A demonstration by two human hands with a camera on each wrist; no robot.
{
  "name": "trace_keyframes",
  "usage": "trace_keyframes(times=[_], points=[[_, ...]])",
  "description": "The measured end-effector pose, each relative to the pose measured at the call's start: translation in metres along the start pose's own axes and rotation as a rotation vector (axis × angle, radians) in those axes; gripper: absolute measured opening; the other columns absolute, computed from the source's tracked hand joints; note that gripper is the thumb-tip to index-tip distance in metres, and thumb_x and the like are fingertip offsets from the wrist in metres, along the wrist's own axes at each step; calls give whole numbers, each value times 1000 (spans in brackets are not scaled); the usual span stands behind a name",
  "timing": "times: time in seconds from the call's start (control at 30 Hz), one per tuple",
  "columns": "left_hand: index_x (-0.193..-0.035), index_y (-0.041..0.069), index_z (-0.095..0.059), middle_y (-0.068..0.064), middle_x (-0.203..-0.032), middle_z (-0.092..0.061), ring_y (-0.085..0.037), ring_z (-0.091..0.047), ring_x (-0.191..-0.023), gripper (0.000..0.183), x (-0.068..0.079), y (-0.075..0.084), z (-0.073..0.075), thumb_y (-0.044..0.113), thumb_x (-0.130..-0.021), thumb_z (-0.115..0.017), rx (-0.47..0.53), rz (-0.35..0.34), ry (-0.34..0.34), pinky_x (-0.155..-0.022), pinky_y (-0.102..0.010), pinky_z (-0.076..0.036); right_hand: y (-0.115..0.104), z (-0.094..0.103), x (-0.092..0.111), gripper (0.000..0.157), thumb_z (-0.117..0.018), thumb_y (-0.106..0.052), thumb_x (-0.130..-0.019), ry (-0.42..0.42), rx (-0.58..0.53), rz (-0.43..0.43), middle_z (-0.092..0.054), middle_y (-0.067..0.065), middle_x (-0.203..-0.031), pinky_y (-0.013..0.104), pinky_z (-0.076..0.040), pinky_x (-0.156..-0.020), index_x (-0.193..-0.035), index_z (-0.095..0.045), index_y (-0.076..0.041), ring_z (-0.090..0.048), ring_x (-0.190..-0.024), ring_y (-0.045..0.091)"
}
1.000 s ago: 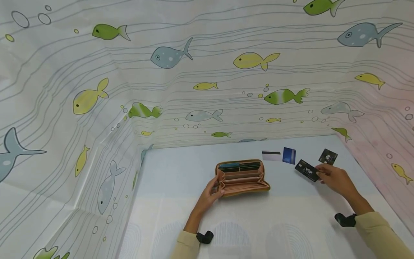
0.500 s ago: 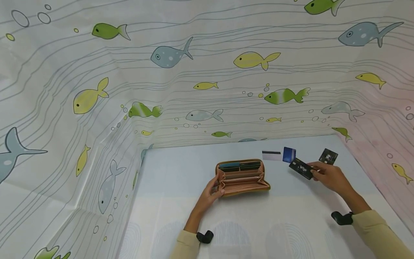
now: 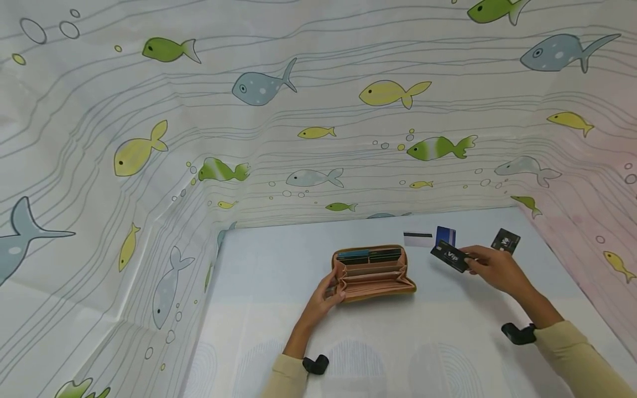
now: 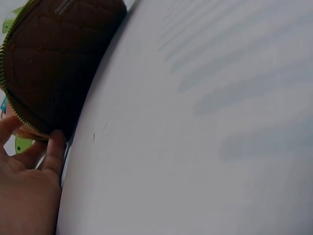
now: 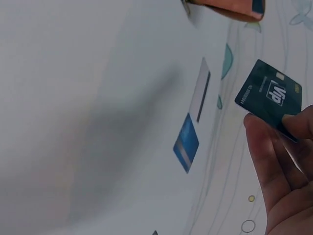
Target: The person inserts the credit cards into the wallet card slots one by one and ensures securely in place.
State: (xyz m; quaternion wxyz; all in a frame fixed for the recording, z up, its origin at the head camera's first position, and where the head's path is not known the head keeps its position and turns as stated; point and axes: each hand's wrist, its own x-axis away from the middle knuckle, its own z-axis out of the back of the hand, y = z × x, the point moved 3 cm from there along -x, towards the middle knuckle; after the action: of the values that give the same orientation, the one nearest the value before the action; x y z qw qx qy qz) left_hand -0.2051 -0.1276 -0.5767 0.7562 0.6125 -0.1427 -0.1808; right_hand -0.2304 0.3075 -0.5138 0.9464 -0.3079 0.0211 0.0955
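Note:
My left hand grips the left end of an unzipped tan wallet, thumb at its lower corner. The wallet lies spread on the table, with blue and dark cards in its upper slots. From the left wrist view, its brown quilted outside and brass zipper show over the fingers. My right hand pinches a black VIP card by its right edge, held up right of the wallet. In the head view it overlaps the lower part of a blue card. The right wrist view shows the card's printed face.
A white card with a dark stripe lies left of the blue one at the table's back. Another black VIP card lies behind the right hand. The pale table meets a fish-print sheet at the back and sides.
My right hand has carried the black VIP card leftward, toward the wallet, and it now covers part of the blue card. The left hand and wallet have stayed put.

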Motion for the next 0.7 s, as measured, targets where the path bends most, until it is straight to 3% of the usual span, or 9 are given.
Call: trace_keyframes(times=[0.17, 0.37, 0.7], points=[[-159, 1, -16, -24, -162, -21, -43, -36, -139, 70, 0, 0, -1, 9, -101, -54, 6, 10, -4, -108, -49, -39, -12, -2, -2, 30, -63, 1, -93, -15, -20, 35, -72, 27, -103, 38, -59, -62, -123, -67, 2, -73, -72, 24], [-159, 1, -16, -24, -162, -21, -43, -36, -139, 70, 0, -1, -1, 10, -101, -54, 6, 21, -3, -109, -48, -39, -26, -7, -4, 31, -63, 1, -94, -47, -47, 58, -71, 26, -108, 34, -59, -63, -125, -66, 0, -74, -73, 21], [-159, 0, -17, -25, -161, -24, -45, -37, -138, 70, 0, -2, 0, 9, -100, -54, -9, 0, 2, -107, -47, -40, -56, -14, -9, 29, -66, 2, -92, -6, -60, 137, -74, 23, -102, 28, -58, -61, -121, -69, 1, -73, -70, 16]])
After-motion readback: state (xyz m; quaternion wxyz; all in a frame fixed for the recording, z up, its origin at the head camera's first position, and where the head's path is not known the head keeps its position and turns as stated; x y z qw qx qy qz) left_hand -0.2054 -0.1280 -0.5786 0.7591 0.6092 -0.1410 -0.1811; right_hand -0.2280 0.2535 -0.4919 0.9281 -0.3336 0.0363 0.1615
